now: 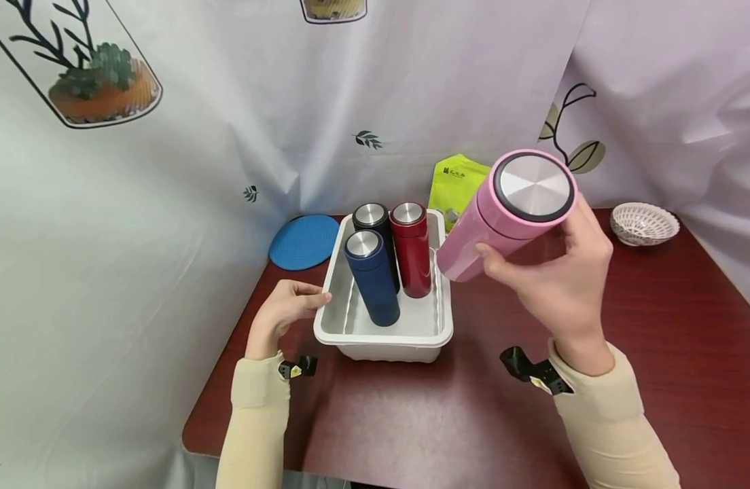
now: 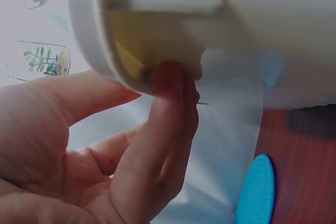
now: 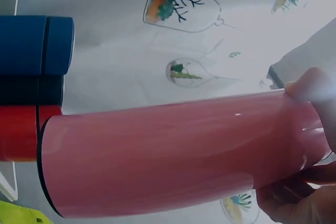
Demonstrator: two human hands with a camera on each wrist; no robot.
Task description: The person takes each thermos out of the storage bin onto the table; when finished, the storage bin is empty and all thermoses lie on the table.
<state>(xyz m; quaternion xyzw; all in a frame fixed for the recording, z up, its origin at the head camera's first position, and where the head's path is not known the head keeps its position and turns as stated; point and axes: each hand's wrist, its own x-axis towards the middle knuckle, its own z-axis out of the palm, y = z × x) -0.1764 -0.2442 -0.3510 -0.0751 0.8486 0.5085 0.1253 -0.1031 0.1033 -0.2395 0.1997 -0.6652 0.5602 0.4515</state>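
My right hand [image 1: 561, 282] grips a pink thermos bottle [image 1: 481, 234] near its silver lid, holding it tilted in the air just right of a white plastic basin [image 1: 384, 337]. In the right wrist view the bottle [image 3: 152, 156] spans the frame, its base toward the other bottles. Inside the basin stand a dark blue thermos [image 1: 375, 285], a black thermos [image 1: 371, 216] and a red thermos [image 1: 413, 255]. My left hand [image 1: 289, 309] pinches the basin's left rim; the left wrist view shows thumb and fingers [image 2: 157, 129] around that rim.
A round blue mat [image 1: 303, 242] lies at the table's back left. Behind the basin is a yellow-green bag [image 1: 457, 180]. A white openwork bowl [image 1: 644, 224] sits at the back right of the dark red table [image 1: 656, 326]. Patterned white curtain [image 1: 240, 81] hangs behind and left.
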